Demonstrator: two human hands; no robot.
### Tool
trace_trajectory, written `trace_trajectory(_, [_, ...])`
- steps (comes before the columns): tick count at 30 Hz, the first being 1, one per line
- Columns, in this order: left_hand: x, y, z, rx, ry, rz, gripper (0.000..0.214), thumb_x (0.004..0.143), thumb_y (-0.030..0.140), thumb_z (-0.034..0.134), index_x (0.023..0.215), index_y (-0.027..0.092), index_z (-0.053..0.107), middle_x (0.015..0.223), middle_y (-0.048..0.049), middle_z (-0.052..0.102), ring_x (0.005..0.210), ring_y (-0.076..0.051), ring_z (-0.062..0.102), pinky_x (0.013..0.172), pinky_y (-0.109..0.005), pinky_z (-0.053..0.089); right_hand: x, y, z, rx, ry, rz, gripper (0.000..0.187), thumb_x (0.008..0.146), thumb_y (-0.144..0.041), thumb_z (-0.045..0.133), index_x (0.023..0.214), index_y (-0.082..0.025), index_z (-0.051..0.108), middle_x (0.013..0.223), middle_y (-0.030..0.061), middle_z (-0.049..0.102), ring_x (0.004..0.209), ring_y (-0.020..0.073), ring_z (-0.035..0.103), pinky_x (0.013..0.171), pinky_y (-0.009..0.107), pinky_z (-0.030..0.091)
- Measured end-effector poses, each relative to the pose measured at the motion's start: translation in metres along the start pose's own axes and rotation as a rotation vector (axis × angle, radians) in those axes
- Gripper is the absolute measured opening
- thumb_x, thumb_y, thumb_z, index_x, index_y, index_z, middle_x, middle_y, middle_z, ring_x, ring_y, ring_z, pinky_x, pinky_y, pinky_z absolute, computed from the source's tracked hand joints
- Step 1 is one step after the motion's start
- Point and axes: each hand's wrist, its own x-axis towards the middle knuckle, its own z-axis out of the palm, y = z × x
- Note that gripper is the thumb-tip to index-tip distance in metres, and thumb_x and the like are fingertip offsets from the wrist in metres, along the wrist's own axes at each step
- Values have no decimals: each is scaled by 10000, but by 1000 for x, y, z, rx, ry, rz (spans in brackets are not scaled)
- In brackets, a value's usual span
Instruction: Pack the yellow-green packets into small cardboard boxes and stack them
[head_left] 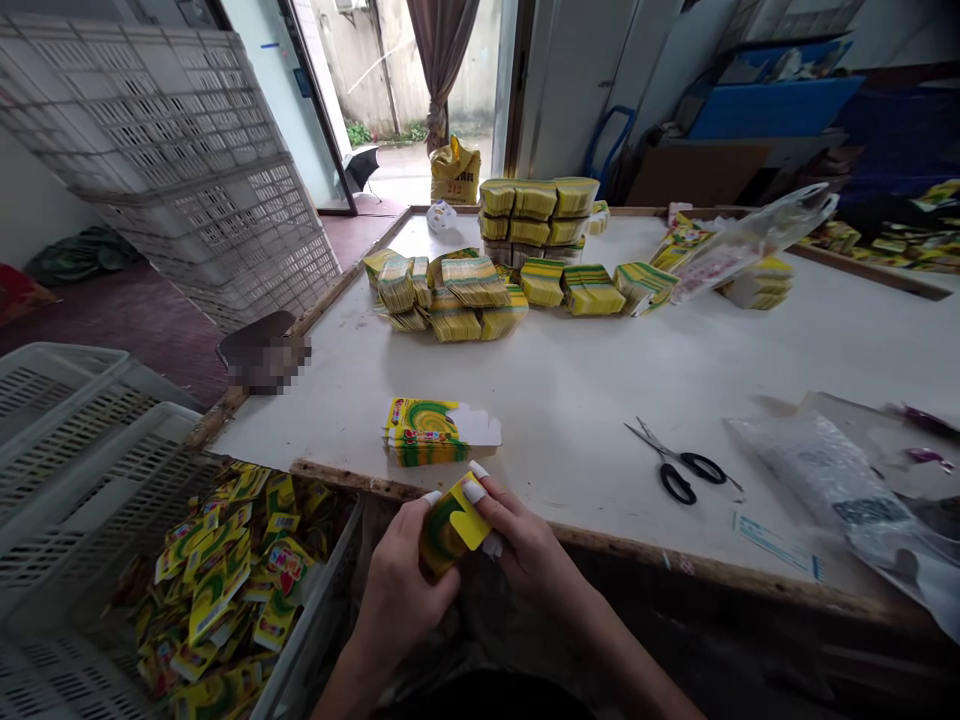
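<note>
A small yellow and green carton is held between my two hands over the table's front edge, one yellow flap standing out from it. My left hand wraps round its left side. My right hand grips its upper right part, with white covers on the fingertips of both hands. Just beyond, a short stack of flat printed cartons lies on the white table, white flaps pointing right. Whether anything is inside the held carton is hidden.
Bundled carton stacks stand farther back, beside a clear plastic bag. Black-handled scissors and a plastic packet lie to the right. Below left, a crate holds many cartons; tall white crates rise behind.
</note>
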Motion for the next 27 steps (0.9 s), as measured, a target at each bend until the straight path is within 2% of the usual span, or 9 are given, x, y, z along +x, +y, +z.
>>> trace_trajectory(2, [3, 2, -7, -31, -22, 13, 632, 689, 120, 612, 1292, 181, 432, 1182, -124, 623, 1109, -270, 614, 936, -427, 530, 1, 2, -4, -27, -36, 11, 466, 916, -124, 488, 1352, -274, 550, 1537, 127, 371, 1340, 284, 467, 1028, 403, 461])
trace_trajectory(4, [7, 4, -13, -74, -55, 13, 611, 694, 133, 626, 1279, 188, 461, 1181, -113, 642, 1092, -258, 632, 922, -392, 541, 3, 1, -11, -27, -58, 17, 395, 910, -114, 491, 1246, -266, 633, 1491, 141, 441, 1285, 277, 529, 984, 392, 485])
trace_trajectory(7, [10, 6, -21, -166, -125, -45, 570, 701, 169, 657, 1250, 191, 506, 1164, -94, 670, 1037, -237, 667, 872, -339, 569, 9, -5, -26, -10, -130, 14, 329, 904, -116, 508, 1154, -255, 671, 1398, 145, 541, 1217, 259, 584, 959, 374, 492])
trace_trajectory(10, [12, 6, -25, -230, -181, -106, 569, 695, 198, 686, 1241, 180, 529, 1161, -85, 683, 1002, -225, 686, 850, -316, 581, 12, -10, -35, -20, -221, 15, 304, 895, -122, 534, 1122, -258, 684, 1374, 138, 554, 1195, 248, 594, 953, 351, 490])
trace_trajectory(18, [14, 5, -31, -206, -199, -119, 570, 662, 161, 671, 1222, 169, 567, 1133, -84, 711, 940, -235, 706, 787, -312, 599, -1, 2, -13, -57, -184, 11, 330, 913, -162, 529, 1214, -227, 646, 1485, 202, 418, 1296, 288, 509, 992, 393, 462])
trace_trajectory(22, [12, 2, -30, -292, -249, -149, 586, 663, 155, 680, 1236, 174, 557, 1164, -87, 699, 983, -240, 694, 814, -313, 593, 1, -2, -20, -59, -241, 39, 304, 899, -153, 543, 1161, -232, 675, 1447, 188, 469, 1255, 282, 547, 983, 388, 468])
trace_trajectory(24, [13, 2, -29, -310, -255, -167, 583, 675, 164, 684, 1242, 176, 549, 1170, -89, 693, 992, -237, 690, 824, -315, 589, 2, -5, -24, -43, -266, 44, 293, 907, -198, 557, 1172, -236, 676, 1477, 179, 435, 1267, 285, 537, 999, 383, 458])
trace_trajectory(27, [15, 2, -27, -299, -243, -180, 586, 688, 170, 681, 1255, 173, 534, 1182, -93, 681, 1002, -231, 683, 839, -318, 580, 1, -4, -23, 46, -257, 57, 435, 937, -311, 540, 1369, -261, 527, 1569, 150, 290, 1401, 295, 368, 1094, 418, 367])
